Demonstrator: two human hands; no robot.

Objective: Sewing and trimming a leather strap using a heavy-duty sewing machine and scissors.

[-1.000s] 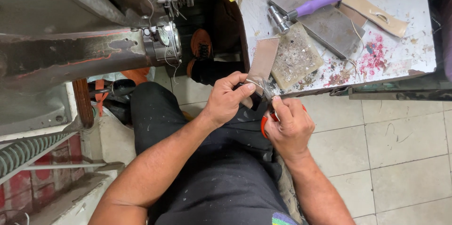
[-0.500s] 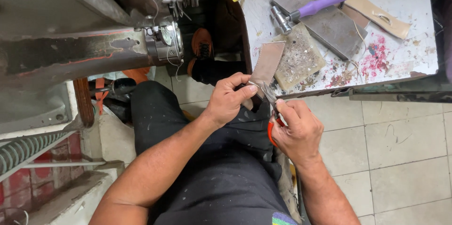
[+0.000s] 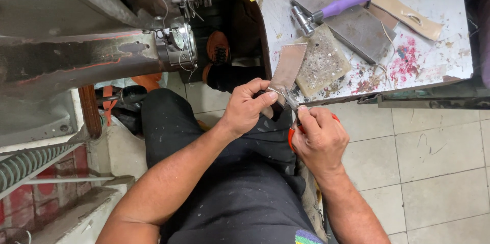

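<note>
The person is sitting with both hands close together above the lap, working on a strip of brown leather (image 3: 287, 68). The left hand (image 3: 245, 108) is pinching the strip's lower end between thumb and fingers, while the right hand (image 3: 320, 139) is gripping red-handled scissors (image 3: 293, 116), blades meeting the leather's bottom edge (whether they are closed is too small to tell). The trimming seems to be under way, not finished. Beyond the hands a purple-handled hammer (image 3: 339, 4) is lying on the stained workbench (image 3: 449, 55).
</note>
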